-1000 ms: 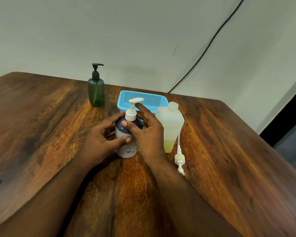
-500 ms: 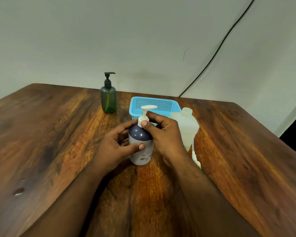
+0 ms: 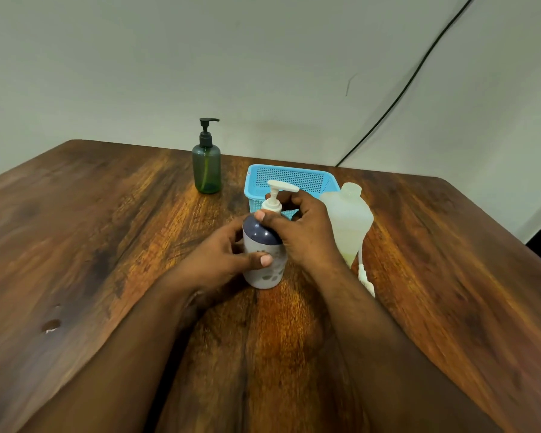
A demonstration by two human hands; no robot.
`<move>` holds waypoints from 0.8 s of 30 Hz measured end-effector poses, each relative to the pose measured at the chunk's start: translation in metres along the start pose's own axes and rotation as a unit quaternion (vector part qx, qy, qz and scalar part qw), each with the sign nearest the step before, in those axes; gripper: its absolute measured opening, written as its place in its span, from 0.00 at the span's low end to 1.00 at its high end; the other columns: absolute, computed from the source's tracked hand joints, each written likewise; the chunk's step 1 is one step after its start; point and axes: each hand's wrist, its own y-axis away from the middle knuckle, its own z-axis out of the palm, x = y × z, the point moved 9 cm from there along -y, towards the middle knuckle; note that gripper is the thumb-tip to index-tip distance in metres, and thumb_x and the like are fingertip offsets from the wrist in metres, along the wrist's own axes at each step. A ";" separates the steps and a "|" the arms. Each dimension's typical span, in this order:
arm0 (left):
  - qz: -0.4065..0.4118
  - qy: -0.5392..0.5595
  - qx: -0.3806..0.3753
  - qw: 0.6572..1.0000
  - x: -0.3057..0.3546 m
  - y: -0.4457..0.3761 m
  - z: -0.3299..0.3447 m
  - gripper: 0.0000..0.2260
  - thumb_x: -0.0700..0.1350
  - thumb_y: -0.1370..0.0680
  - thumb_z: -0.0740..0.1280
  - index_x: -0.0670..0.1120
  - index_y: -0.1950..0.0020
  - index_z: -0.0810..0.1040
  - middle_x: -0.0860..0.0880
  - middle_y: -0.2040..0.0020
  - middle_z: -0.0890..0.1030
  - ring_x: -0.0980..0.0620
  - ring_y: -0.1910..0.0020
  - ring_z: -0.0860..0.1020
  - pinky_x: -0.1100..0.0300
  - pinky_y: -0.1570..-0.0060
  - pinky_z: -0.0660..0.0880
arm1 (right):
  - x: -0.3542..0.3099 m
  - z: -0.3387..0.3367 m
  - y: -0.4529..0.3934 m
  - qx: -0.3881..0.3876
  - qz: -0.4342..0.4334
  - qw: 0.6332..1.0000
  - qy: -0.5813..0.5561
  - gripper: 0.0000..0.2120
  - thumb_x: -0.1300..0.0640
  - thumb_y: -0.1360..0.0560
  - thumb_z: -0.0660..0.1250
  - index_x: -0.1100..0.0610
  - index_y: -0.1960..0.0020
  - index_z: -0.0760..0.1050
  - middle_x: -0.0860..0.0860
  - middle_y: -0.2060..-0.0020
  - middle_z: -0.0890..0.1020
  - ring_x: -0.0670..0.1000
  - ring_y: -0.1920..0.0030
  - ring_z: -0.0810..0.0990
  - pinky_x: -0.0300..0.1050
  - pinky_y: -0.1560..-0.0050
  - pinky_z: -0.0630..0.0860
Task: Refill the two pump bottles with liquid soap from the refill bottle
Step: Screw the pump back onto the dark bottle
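A white pump bottle with a dark blue shoulder (image 3: 264, 245) stands upright at the table's middle. My left hand (image 3: 222, 260) wraps its body from the left, thumb across the front. My right hand (image 3: 303, 232) grips the collar of its white pump head (image 3: 277, 195). Right behind that hand stands the translucent refill bottle (image 3: 349, 220), uncapped, with a little yellowish soap at the bottom. A green pump bottle (image 3: 206, 167) with a black pump stands further back on the left. A loose white pump (image 3: 365, 278) lies beside the refill bottle.
A light blue mesh basket (image 3: 294, 178) sits behind the white bottle. The wooden table (image 3: 107, 245) has a small wet spot (image 3: 51, 325) at the left. A black cable (image 3: 403, 85) runs up the wall behind.
Both hands stay on the white bottle; the pump head's spout has swung a little further to the right. The camera has tilted up, so everything sits lower in view.
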 end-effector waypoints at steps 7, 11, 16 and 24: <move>0.045 -0.065 0.171 0.982 0.005 0.012 0.001 0.30 0.40 0.30 0.76 0.54 0.32 0.70 0.58 0.42 0.79 0.61 0.47 0.79 0.69 0.57 0.77 | 0.000 0.004 0.000 0.048 -0.019 0.998 0.041 0.19 0.55 0.31 0.75 0.54 0.42 0.76 0.48 0.45 0.80 0.45 0.46 0.79 0.38 0.48 0.77; 0.079 -0.180 0.213 0.957 0.009 0.022 0.005 0.35 0.44 0.29 0.75 0.52 0.27 0.63 0.60 0.39 0.73 0.63 0.43 0.74 0.69 0.48 0.70 | -0.008 0.005 0.003 0.050 -0.023 0.996 0.074 0.20 0.54 0.31 0.76 0.54 0.41 0.76 0.48 0.45 0.80 0.45 0.47 0.78 0.40 0.46 0.76; -0.120 -0.513 0.057 0.848 -0.014 0.008 -0.023 0.37 0.53 0.31 0.76 0.52 0.27 0.63 0.52 0.34 0.73 0.51 0.38 0.74 0.55 0.41 0.72 | -0.018 0.004 -0.003 0.016 0.035 0.999 0.038 0.14 0.59 0.33 0.76 0.55 0.49 0.79 0.45 0.57 0.81 0.46 0.53 0.80 0.45 0.47 0.78; -0.229 -0.569 -0.063 0.787 -0.021 -0.055 -0.008 0.46 0.55 0.41 0.80 0.56 0.27 0.63 0.48 0.29 0.70 0.42 0.32 0.70 0.42 0.36 0.71 | -0.129 -0.033 -0.071 0.007 -0.053 0.997 -0.052 0.14 0.70 0.39 0.77 0.60 0.61 0.75 0.60 0.55 0.84 0.55 0.54 0.84 0.49 0.53 0.82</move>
